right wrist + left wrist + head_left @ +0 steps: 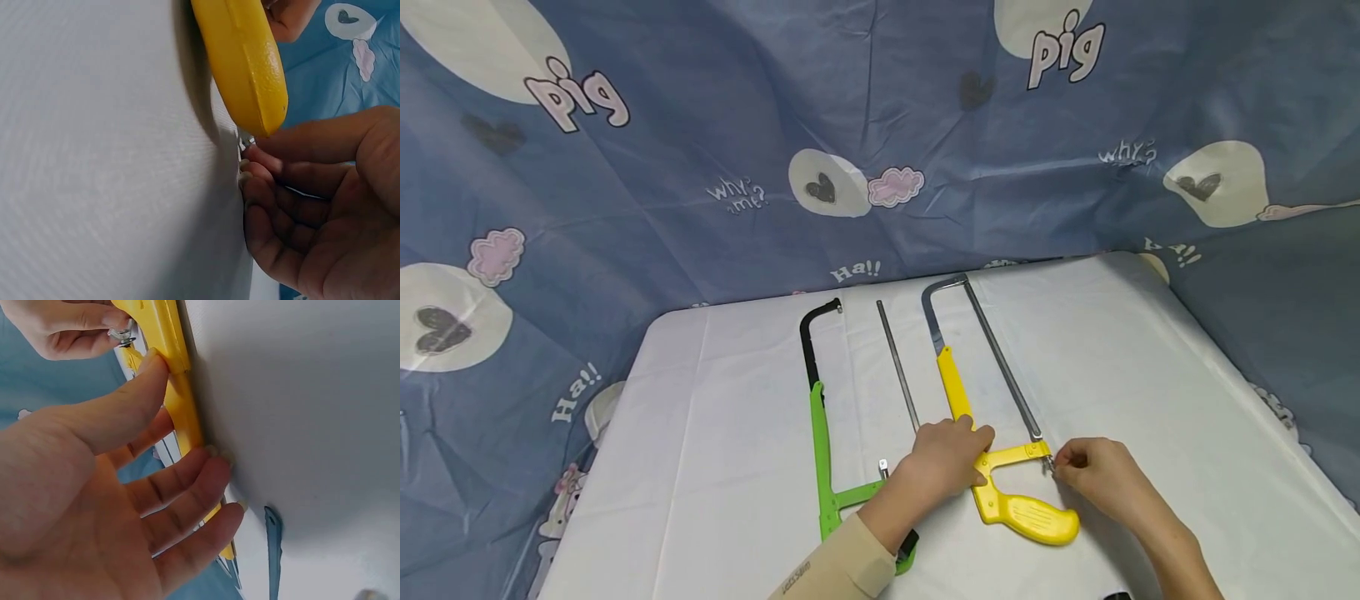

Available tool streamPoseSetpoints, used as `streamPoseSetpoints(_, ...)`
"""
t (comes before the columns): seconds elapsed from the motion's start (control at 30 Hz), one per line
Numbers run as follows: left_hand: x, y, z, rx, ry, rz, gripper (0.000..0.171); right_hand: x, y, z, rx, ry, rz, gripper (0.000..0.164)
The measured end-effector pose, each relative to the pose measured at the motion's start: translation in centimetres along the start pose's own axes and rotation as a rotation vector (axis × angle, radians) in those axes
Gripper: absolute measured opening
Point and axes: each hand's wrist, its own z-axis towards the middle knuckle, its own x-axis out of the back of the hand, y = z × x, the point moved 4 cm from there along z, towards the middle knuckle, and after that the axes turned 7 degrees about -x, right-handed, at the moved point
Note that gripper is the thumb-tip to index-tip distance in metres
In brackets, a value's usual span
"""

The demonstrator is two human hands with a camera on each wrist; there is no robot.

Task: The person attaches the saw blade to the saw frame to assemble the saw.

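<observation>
This white table with saws is a work spot. Blue pig cloth hides what room it is.

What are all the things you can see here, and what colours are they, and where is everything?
yellow saw: 1, yellow with a grey upper arm, right of the green saw in the head view
fitted blade: 1, grey, along the yellow saw's open side
metal fastener: 1, silver, at the yellow saw's crossbar end
green saw: 1, green with a black upper arm, partly behind the left arm
loose blade: 1, grey, between the saws
tabletop: 1, white, under the saws
patterned cloth: seemingly 1, blue, behind the tabletop
dark thing: 1, black, bottom edge, too cut off to identify
sleeve: 1, beige, on the left arm
left hand: 1, gripping the yellow saw
right hand: 1, pinching the metal fastener
</observation>
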Motion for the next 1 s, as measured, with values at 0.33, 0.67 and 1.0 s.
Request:
streamPoseSetpoints(0.33,-0.21,0.20,0.41,0.015,-0.035,0.052,0.045,-0.19,-0.02,-0.33,-0.022,-0.041,0.025,0.022)
streamPoseSetpoints(0.67,-0.30,0.27,0.44,0.022,-0.044,0.065,0.047,0.06,0.22,-0.45,-0.024,-0.015,0.007,0.020)
streamPoseSetpoints(1.0,-0.27,0.20,0.45,0.027,-0.047,0.066,0.046,0.20,0.50,-0.09,0.005,0.028,0.010,0.013)
